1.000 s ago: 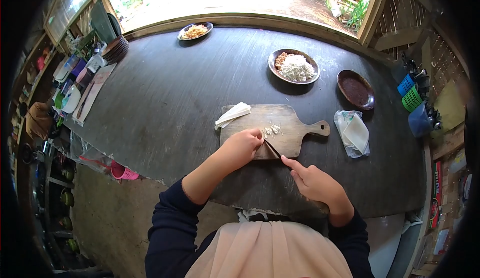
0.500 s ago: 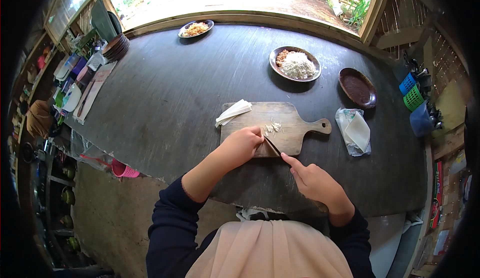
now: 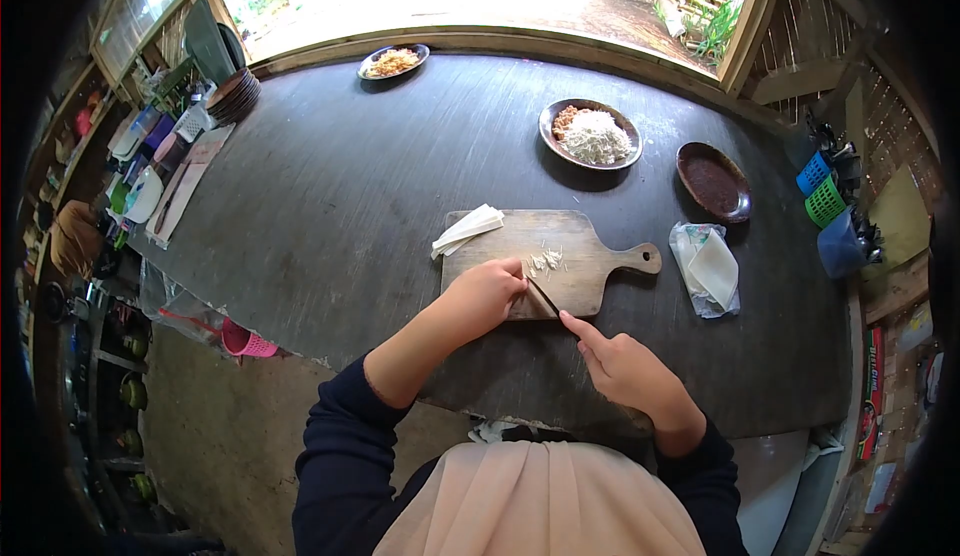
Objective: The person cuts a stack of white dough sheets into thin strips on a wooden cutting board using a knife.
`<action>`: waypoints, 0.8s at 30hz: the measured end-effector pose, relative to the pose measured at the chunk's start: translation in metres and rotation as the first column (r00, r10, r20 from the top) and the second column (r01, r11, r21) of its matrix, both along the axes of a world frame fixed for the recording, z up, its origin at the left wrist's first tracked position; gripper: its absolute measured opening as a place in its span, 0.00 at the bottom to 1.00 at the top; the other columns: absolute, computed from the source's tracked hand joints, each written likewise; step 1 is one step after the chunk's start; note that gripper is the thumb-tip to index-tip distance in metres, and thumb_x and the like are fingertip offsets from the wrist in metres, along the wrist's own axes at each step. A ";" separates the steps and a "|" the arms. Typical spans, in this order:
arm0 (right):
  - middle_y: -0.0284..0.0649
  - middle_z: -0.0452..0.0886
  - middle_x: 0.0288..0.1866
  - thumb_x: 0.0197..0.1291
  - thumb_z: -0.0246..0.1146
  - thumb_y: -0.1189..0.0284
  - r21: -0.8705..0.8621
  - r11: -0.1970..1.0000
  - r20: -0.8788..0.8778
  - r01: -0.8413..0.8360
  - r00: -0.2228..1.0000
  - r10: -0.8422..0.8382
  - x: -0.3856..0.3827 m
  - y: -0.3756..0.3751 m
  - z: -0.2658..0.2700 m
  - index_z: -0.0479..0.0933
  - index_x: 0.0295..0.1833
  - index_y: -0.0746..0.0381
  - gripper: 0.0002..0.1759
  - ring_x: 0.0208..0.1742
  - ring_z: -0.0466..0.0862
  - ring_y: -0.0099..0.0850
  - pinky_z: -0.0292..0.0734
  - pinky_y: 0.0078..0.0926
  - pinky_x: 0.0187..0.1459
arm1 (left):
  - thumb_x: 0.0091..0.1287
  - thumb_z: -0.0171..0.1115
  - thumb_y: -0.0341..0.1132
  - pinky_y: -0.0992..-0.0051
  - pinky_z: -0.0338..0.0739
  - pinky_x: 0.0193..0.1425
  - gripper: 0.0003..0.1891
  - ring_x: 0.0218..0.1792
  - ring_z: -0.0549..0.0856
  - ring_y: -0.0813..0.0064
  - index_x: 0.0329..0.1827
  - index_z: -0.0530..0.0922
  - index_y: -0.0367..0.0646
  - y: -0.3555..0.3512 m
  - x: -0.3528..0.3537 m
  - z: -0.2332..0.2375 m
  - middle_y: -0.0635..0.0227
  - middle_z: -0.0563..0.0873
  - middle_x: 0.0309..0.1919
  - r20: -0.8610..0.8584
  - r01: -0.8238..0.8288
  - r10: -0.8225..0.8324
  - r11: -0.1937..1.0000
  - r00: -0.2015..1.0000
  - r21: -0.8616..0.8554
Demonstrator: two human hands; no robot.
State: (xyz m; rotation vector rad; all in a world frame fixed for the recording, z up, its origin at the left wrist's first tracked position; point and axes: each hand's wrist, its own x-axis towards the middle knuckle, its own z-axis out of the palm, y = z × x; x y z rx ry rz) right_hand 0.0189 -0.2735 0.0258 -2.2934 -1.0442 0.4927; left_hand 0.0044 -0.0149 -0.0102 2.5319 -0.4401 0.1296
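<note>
A wooden cutting board (image 3: pixel 575 241) lies on the dark table, its handle pointing right. My left hand (image 3: pixel 487 294) rests at the board's front left, fingers curled at the knife tip; what they press is mostly hidden. My right hand (image 3: pixel 632 374) grips a dark knife (image 3: pixel 544 297), index finger stretched along it, the blade slanting up-left over the board's front edge. Small white slivers (image 3: pixel 546 260) lie just beyond the blade. White flat strips (image 3: pixel 470 227) are stacked on the board's back left corner.
Behind the board stands a plate of white shreds and brown bits (image 3: pixel 597 139). An empty-looking brown dish (image 3: pixel 713 183) and a plastic bag with white sheets (image 3: pixel 710 270) are at right. Another food plate (image 3: pixel 394 62) sits far back; stacked brown plates (image 3: pixel 233 96) stand left, colored baskets (image 3: pixel 826 202) right.
The view has tilted slightly, so the board and plates appear a little lower. Both hands keep nearly the same pose, with the knife shifted only slightly.
</note>
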 end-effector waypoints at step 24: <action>0.59 0.77 0.22 0.71 0.53 0.71 -0.036 0.998 -0.111 0.054 0.992 -0.058 0.003 0.007 0.004 0.68 0.72 0.53 0.24 0.23 0.80 0.55 0.75 0.47 0.32 | 0.62 0.62 0.23 0.64 0.80 0.49 0.09 0.43 0.85 0.56 0.44 0.84 0.34 0.001 0.002 0.001 0.57 0.83 0.42 -0.026 0.004 -0.003 1.000 1.000 0.007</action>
